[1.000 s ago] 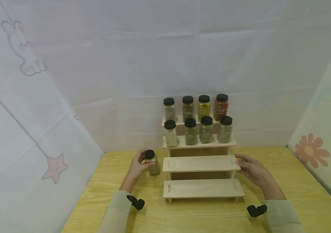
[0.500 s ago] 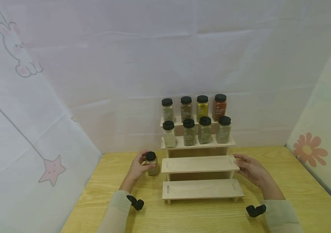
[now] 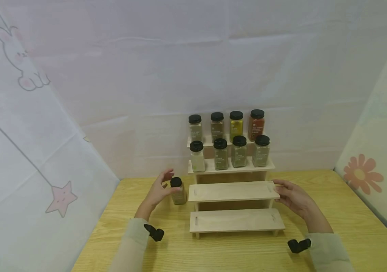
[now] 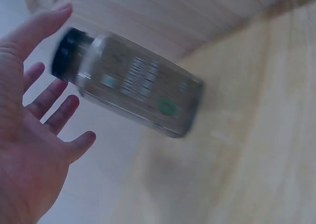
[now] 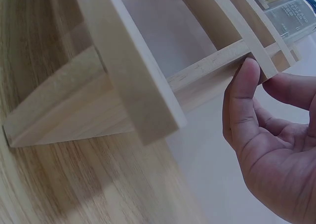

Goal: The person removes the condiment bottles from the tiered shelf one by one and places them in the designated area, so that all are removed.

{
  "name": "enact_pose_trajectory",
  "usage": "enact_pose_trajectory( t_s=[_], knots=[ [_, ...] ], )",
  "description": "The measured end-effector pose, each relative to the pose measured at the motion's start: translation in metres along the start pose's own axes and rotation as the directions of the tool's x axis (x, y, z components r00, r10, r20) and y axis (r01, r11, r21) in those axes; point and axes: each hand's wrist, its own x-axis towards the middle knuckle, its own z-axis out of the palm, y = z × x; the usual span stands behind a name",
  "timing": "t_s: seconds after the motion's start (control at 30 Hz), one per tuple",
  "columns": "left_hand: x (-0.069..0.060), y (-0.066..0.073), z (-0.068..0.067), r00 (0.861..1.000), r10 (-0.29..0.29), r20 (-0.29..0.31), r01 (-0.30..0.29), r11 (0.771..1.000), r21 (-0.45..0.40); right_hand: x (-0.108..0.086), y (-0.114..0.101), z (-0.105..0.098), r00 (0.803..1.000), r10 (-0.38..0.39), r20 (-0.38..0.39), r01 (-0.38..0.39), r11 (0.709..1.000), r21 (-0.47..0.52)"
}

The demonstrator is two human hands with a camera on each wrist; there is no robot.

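A spice jar with a black lid stands on the table at the left of a stepped wooden spice rack. Around it, apart from the glass in the left wrist view, my left hand spreads its fingers and thumb. That view shows the jar's pale lettering and a green mark, slightly blurred. On the other side, my right hand pinches the end of the rack's second-lowest shelf between thumb and fingers. The right wrist view shows this grip of the right hand on the shelf end up close.
Several black-lidded spice jars stand on the rack's two upper shelves, among them a yellow jar and a red jar. Behind the wooden table hangs a pale cloth backdrop.
My left hand has let go of the spice jar, its fingers spreading and drawing back a little to the left. The jar stays standing beside the rack. My right hand keeps its hold.
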Motion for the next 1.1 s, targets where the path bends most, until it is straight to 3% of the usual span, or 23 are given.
enact_pose_trajectory(
  t_s=[0.1,0.2,0.33,0.43,0.8,0.97,1.1],
  knots=[
    [0.002,0.024,-0.007,0.999,0.033,-0.018,-0.032,0.999,0.012,0.0,0.0,0.0,1.0,0.001,0.002,-0.001,1.0,0.003],
    [0.001,0.056,-0.01,0.998,0.069,-0.008,-0.069,0.997,0.038,-0.001,-0.001,0.0,1.0,0.002,0.002,-0.002,1.0,0.0],
    [-0.003,0.098,-0.009,0.993,0.114,0.01,-0.114,0.992,0.056,-0.002,-0.004,0.0,1.0,0.001,0.013,-0.001,1.0,-0.026],
    [-0.003,0.117,-0.006,0.99,0.141,0.006,-0.141,0.989,0.053,-0.001,-0.007,0.0,0.999,0.003,0.032,-0.002,0.999,-0.052],
    [0.006,0.157,0.01,0.979,0.2,0.026,-0.201,0.979,0.036,0.002,-0.015,-0.001,0.997,0.04,0.072,-0.037,0.998,-0.049],
    [0.011,0.164,0.012,0.978,0.207,0.035,-0.208,0.978,0.026,0.003,-0.015,-0.002,0.996,0.043,0.082,-0.04,0.999,-0.034],
    [0.02,0.16,0.014,0.976,0.213,0.046,-0.214,0.977,0.008,0.003,-0.015,-0.002,0.996,0.041,0.081,-0.04,0.999,-0.022]
  ],
)
